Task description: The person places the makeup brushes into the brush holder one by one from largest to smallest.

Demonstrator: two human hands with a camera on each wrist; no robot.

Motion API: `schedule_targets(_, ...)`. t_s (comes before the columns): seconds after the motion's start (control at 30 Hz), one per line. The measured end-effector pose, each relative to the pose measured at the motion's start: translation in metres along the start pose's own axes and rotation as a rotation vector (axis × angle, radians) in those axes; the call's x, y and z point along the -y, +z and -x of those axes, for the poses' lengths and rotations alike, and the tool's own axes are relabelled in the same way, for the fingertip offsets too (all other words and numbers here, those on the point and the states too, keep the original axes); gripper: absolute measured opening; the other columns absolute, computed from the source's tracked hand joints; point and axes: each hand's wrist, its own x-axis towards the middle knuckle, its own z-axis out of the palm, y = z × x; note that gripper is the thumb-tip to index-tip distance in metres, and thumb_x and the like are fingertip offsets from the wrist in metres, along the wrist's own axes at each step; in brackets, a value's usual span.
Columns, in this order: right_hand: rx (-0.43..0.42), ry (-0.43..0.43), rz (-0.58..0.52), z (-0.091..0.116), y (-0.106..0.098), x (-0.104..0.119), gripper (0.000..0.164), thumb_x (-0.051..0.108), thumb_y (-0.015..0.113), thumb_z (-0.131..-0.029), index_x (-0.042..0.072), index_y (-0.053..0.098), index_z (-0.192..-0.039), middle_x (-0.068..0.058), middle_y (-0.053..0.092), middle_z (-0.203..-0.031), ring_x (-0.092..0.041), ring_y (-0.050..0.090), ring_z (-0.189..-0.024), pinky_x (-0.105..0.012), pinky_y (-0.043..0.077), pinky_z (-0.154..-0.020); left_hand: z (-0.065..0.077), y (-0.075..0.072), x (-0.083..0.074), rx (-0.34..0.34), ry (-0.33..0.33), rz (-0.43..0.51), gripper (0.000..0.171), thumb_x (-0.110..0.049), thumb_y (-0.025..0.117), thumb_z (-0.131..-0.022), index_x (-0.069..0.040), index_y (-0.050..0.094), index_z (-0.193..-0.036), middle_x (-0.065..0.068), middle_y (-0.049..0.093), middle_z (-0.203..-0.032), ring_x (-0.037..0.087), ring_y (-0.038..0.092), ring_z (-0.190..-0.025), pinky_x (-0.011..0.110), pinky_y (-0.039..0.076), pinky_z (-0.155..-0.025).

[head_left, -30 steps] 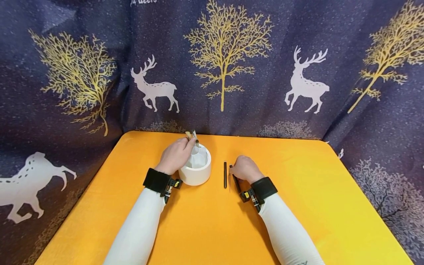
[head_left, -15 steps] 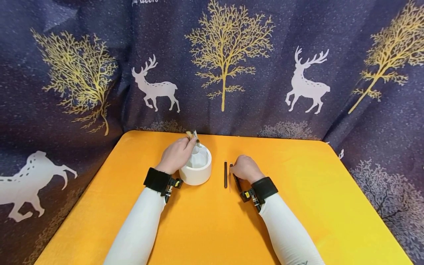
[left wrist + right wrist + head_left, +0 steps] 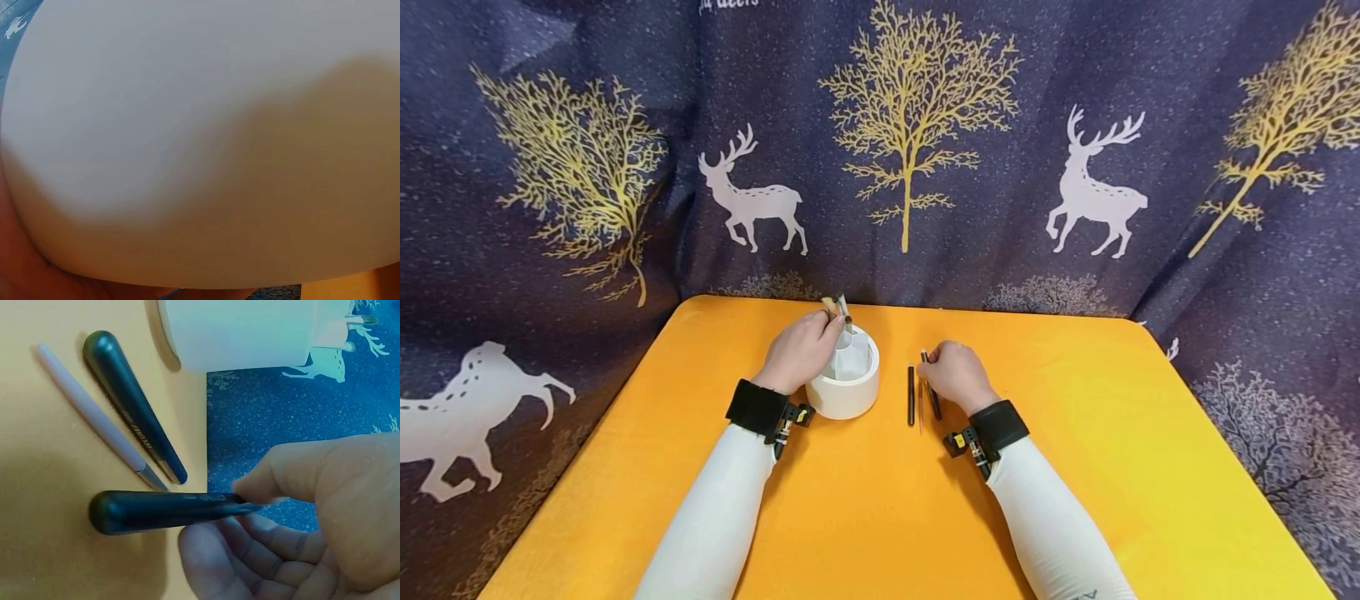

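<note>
At the left stands a round white divided organizer [image 3: 844, 400], brush tips [image 3: 841, 306] showing beyond its far rim. My left hand [image 3: 797, 352] holds its rim; the fingertips are hidden, and its white wall [image 3: 125, 112] fills the left wrist view. My right hand [image 3: 958, 377] pinches a black-handled makeup brush [image 3: 150, 512] between thumb and fingers, near the handle's narrow end. The brush's head is mostly hidden in the hand. Left of it lie a thin pinkish brush [image 3: 90, 415] with a metal collar and another black-handled brush [image 3: 134, 403].
An orange-yellow cloth [image 3: 865, 517] covers the table. Behind its far edge hangs a dark blue curtain [image 3: 955, 275] printed with trees and deer.
My right hand has shifted slightly away from me, and the black-handled brush in its fingers has moved forward with it. The left hand and the organizer stay in place.
</note>
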Motion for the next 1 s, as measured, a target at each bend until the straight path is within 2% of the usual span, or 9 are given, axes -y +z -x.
schedule_targets(0.1, -0.054, -0.028, -0.016, 0.001, -0.001, 0.001, 0.033, 0.027, 0.065, -0.088, 0.016, 0.05, -0.061, 0.003, 0.036, -0.052, -0.018, 0.039, -0.045, -0.031, 0.027, -0.046, 0.0, 0.001, 0.0, 0.0, -0.004, -0.006, 0.048, -0.057, 0.024, -0.105, -0.02, 0.054, -0.099, 0.005, 0.051, -0.083, 0.023, 0.049, -0.072, 0.039, 0.038, -0.062)
schedule_targets(0.27, -0.123, -0.046, -0.059, 0.002, -0.004, 0.004, 0.014, 0.025, 0.063, -0.089, 0.013, 0.059, -0.083, -0.002, 0.054, -0.066, -0.02, 0.048, -0.054, -0.033, 0.036, -0.051, 0.0, 0.001, 0.001, -0.004, -0.008, -0.002, 0.045, -0.055, 0.027, -0.106, -0.02, 0.054, -0.098, 0.005, 0.05, -0.083, 0.023, 0.049, -0.071, 0.038, 0.037, -0.062)
schedule_targets(0.4, -0.18, -0.064, -0.099, 0.001, -0.005, 0.007, 0.015, 0.027, 0.062, -0.089, 0.013, 0.06, -0.095, -0.002, 0.06, -0.08, -0.019, 0.053, -0.061, -0.034, 0.043, -0.057, 0.001, 0.0, -0.001, -0.007, -0.009, -0.001, 0.043, -0.053, 0.029, -0.106, -0.02, 0.054, -0.098, 0.005, 0.05, -0.084, 0.024, 0.049, -0.072, 0.039, 0.037, -0.062)
schedule_targets(0.57, -0.279, -0.104, -0.149, 0.002, -0.007, 0.013, 0.014, 0.028, 0.061, -0.088, 0.016, 0.06, -0.095, 0.001, 0.06, -0.082, -0.018, 0.053, -0.067, -0.034, 0.044, -0.062, 0.001, -0.001, -0.002, -0.006, -0.008, -0.003, 0.044, -0.053, 0.028, -0.106, -0.019, 0.055, -0.098, 0.005, 0.05, -0.084, 0.024, 0.049, -0.072, 0.039, 0.038, -0.061)
schedule_targets(0.83, -0.347, -0.136, -0.215, 0.005, -0.008, 0.019, 0.014, 0.031, 0.06, -0.091, 0.019, 0.06, -0.099, 0.005, 0.059, -0.084, -0.015, 0.053, -0.069, -0.035, 0.044, -0.061, 0.001, 0.0, -0.001, -0.008, -0.004, -0.002, 0.044, -0.053, 0.028, -0.106, -0.019, 0.055, -0.098, 0.005, 0.05, -0.084, 0.023, 0.049, -0.072, 0.038, 0.037, -0.061)
schedule_targets(1.0, -0.431, -0.193, -0.243, 0.006, -0.009, 0.024, 0.017, 0.03, 0.062, -0.09, 0.016, 0.063, -0.101, 0.006, 0.061, -0.084, -0.011, 0.055, -0.072, -0.033, 0.045, -0.064, 0.002, 0.0, -0.001, -0.014, -0.008, 0.002, 0.041, -0.052, 0.029, -0.106, -0.02, 0.055, -0.098, 0.005, 0.051, -0.083, 0.024, 0.049, -0.072, 0.039, 0.037, -0.061)
